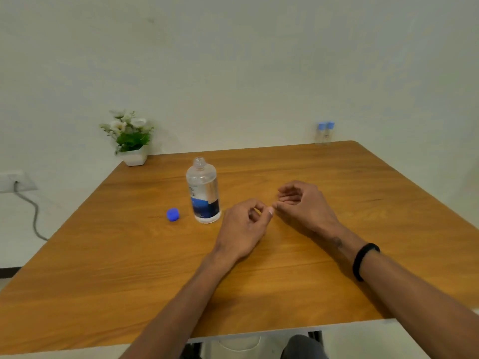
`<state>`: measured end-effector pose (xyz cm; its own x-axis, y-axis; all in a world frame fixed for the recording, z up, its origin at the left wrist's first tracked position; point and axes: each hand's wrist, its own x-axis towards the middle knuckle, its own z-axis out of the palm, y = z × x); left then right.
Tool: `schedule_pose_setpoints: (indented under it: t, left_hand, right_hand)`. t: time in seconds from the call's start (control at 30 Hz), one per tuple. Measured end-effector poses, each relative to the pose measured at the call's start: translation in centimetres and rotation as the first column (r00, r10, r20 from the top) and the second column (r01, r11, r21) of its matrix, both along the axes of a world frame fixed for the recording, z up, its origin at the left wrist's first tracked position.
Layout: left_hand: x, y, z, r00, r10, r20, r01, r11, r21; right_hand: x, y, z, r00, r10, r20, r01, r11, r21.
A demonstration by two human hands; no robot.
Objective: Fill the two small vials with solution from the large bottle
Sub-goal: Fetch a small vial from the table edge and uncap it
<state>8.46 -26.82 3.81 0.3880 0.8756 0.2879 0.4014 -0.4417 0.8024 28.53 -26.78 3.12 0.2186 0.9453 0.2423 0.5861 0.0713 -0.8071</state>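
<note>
The large clear bottle [203, 191] with a blue label stands upright and uncapped near the table's middle. Its blue cap [173, 214] lies on the wood just to its left. Two small clear vials [324, 132] with blue caps stand side by side at the far right corner. My left hand [245, 228] rests on the table right of the bottle, fingers loosely curled, holding nothing. My right hand [302, 203] lies beside it with curled fingers, also with nothing in it. The two thumbs nearly touch.
A wooden table [285, 281] fills the view. A potted plant [129, 138] with white flowers sits at the far left corner. A wall socket [13, 180] with a grey cable is low on the left wall. A black band circles my right wrist.
</note>
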Motion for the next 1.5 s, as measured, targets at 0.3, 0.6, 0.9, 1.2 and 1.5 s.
schedule_pose_setpoints:
  t: [0.3,0.6,0.9,1.2,1.5]
  left_hand:
    - [15.0,7.7,-1.6,0.982,0.097,0.165,-0.091,0.995,-0.041]
    - [24.9,17.5,-2.5,0.969,0.202,0.145,-0.197,0.979,-0.045]
    - [31.6,26.5,-1.5,0.948,0.312,-0.060,-0.312,0.950,0.004]
    - [34.8,29.9,-1.2,0.956,0.285,-0.075,-0.284,0.959,0.021]
    - [33.7,28.5,-1.1,0.946,0.303,0.115,-0.299,0.953,-0.047]
  right_hand:
    - [10.2,2.2,-0.7,0.947,-0.272,0.173,0.274,0.962,0.013]
    - [16.6,11.5,-0.4,0.879,-0.431,0.202,0.437,0.899,0.019]
    - [20.6,18.7,-0.6,0.866,-0.497,0.060,0.495,0.868,0.046]
    - [21.5,19.9,-1.5,0.853,-0.521,0.002,0.519,0.849,0.099]
    - [21.4,19.6,-1.1,0.851,-0.524,-0.031,0.525,0.849,0.065]
